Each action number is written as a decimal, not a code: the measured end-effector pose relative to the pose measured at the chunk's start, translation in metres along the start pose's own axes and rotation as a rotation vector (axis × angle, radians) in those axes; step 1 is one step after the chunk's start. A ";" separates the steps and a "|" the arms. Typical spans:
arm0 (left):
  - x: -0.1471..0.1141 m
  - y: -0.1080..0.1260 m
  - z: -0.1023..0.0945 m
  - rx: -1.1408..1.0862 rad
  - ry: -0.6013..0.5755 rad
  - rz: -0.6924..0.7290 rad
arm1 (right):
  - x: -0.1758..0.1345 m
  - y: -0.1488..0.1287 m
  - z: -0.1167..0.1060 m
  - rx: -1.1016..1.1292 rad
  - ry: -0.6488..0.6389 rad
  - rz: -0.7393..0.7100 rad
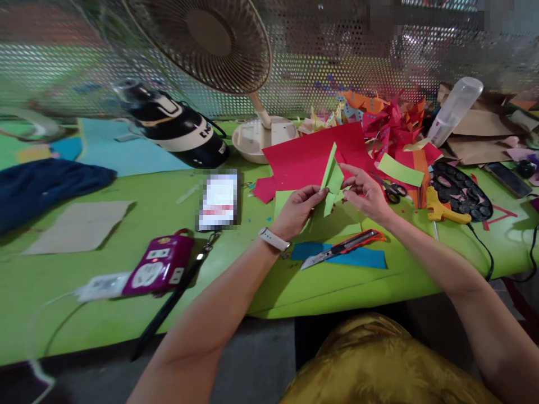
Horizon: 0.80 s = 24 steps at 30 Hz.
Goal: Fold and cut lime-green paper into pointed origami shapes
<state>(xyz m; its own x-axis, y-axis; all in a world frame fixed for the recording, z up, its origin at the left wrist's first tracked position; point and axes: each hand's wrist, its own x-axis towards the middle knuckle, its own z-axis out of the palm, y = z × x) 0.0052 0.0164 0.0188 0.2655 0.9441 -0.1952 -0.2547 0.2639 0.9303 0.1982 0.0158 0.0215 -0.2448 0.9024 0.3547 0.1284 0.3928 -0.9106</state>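
Note:
A light green piece of folded paper (334, 178), with upright pointed flaps, is held up above the table between my hands. My left hand (300, 209) pinches its lower left edge between thumb and fingers. From the other side, my right hand (365, 192) has its thumb and fingertips at the paper's right edge, curled around a small part of it. Below the hands, a box cutter (345, 247) with its blade out lies across a blue paper strip (370, 259). Red paper sheets (303, 154) are spread behind the folded piece.
Scissors (393, 192), a yellow glue gun (446, 210) and a black palette (463, 188) lie at right. A phone (219, 201), purple power strip (162, 261) and black bottle (179, 126) are at left. A fan (265, 134) stands behind, beside piled colored paper cutouts (391, 120).

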 end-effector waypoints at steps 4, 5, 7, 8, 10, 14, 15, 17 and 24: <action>0.000 0.000 0.000 -0.020 -0.008 0.011 | -0.001 0.002 -0.001 -0.213 -0.009 -0.181; 0.000 0.000 0.000 -0.017 -0.009 0.014 | 0.000 0.004 -0.001 -0.242 -0.027 -0.222; -0.001 -0.001 0.000 -0.005 -0.018 0.013 | 0.001 0.007 -0.001 -0.276 -0.048 -0.293; -0.001 -0.001 0.000 -0.001 -0.024 0.014 | 0.002 0.009 -0.002 -0.284 -0.045 -0.323; -0.001 -0.002 -0.001 0.000 -0.028 0.028 | 0.004 0.014 -0.003 -0.293 -0.034 -0.369; 0.000 -0.003 -0.001 0.033 -0.006 0.074 | 0.007 0.020 -0.003 -0.304 -0.029 -0.370; 0.000 -0.003 -0.001 0.047 -0.006 0.074 | 0.007 0.020 -0.003 -0.291 -0.027 -0.357; 0.000 -0.003 -0.002 0.068 -0.011 0.061 | 0.008 0.016 -0.004 -0.260 -0.027 -0.313; 0.000 -0.002 -0.005 0.024 -0.021 -0.005 | 0.009 0.000 -0.010 -0.216 -0.102 -0.138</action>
<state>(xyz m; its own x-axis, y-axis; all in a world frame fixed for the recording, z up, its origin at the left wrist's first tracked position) 0.0014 0.0164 0.0154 0.2860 0.9384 -0.1938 -0.2310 0.2638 0.9365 0.2059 0.0260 0.0270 -0.3679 0.8198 0.4388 0.2868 0.5490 -0.7851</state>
